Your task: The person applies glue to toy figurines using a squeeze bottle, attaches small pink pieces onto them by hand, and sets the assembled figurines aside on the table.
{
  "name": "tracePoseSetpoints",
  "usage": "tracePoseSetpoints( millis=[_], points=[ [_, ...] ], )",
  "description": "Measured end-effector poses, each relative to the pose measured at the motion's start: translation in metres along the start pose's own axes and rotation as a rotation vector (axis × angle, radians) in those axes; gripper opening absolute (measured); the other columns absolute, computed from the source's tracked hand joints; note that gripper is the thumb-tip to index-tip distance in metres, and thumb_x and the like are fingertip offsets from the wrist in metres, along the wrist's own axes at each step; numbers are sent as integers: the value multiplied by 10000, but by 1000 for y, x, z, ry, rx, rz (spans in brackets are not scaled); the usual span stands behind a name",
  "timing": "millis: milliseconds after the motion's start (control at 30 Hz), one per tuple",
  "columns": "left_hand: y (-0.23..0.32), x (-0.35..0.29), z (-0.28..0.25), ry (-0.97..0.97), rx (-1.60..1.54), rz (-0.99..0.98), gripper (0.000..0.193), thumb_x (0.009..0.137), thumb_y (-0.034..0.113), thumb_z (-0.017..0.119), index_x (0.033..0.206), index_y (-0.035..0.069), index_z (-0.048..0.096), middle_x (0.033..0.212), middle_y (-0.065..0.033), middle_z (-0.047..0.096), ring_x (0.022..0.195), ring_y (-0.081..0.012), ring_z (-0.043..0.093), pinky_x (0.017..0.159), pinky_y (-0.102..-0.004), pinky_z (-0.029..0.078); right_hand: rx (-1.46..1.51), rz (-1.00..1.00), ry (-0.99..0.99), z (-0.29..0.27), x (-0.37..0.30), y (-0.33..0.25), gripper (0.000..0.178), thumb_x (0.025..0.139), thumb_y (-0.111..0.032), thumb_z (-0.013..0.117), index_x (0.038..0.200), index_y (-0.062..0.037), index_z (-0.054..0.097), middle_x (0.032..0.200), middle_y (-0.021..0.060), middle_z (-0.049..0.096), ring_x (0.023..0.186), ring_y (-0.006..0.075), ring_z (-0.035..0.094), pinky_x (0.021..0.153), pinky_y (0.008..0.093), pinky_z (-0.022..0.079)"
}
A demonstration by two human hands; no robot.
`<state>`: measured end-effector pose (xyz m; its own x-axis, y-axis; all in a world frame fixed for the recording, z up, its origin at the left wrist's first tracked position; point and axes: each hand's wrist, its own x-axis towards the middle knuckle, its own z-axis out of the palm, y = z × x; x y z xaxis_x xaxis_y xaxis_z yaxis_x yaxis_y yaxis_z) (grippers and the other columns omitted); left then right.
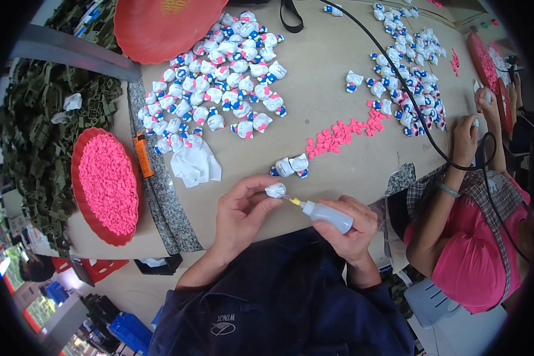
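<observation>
My left hand (240, 210) pinches a small white figurine (275, 190) between thumb and fingertips. In my right hand (355, 232) is a translucent squeeze bottle (328, 216) with a yellow-based needle tip, which points left and reaches the figurine or nearly so; exact contact is hard to tell. Just beyond my hands, a couple of white figurines with blue and pink parts (288, 166) lie on the table. A trail of small flat pink pieces (338, 136) runs from there toward the far right. A crumpled white cloth (196, 164) lies beyond my left hand.
Many figurines (225, 80) are heaped at the far left, with another group (415, 83) at the right. A red tray (79, 199) of pink pieces and an orange utility knife (143, 155) lie left. A black cable (406, 89) crosses the right side, where a co-worker in pink (471, 261) sits.
</observation>
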<state>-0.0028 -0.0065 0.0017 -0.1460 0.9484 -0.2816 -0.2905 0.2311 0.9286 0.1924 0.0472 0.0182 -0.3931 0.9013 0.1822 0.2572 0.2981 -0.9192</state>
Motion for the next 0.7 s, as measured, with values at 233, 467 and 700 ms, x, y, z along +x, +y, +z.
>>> tracePoseSetpoints(
  millis=[233,467,700],
  points=[
    [-1,0,0,-13,-8,2,308,829,-100,586,1126,-27,543,1101,-102,599,1000,-151,589,869,-264,488,-12,-12,6,0,1,-1,328,625,-75,791,914,23,671,596,72,541,481,156,481,444,265,360],
    [-1,1,-2,5,-33,-20,305,827,-98,592,1117,-21,539,1088,-92,607,992,-143,588,864,-264,488,-27,4,27,-2,1,-2,304,644,-100,765,900,33,670,593,79,546,482,151,484,446,258,353],
    [1,1,-2,8,-18,-25,310,824,-94,599,1119,-18,542,1078,-88,611,988,-138,588,865,-261,485,-33,12,6,-1,1,-1,312,627,-72,780,902,26,670,592,81,543,480,161,478,447,267,364]
  ],
)
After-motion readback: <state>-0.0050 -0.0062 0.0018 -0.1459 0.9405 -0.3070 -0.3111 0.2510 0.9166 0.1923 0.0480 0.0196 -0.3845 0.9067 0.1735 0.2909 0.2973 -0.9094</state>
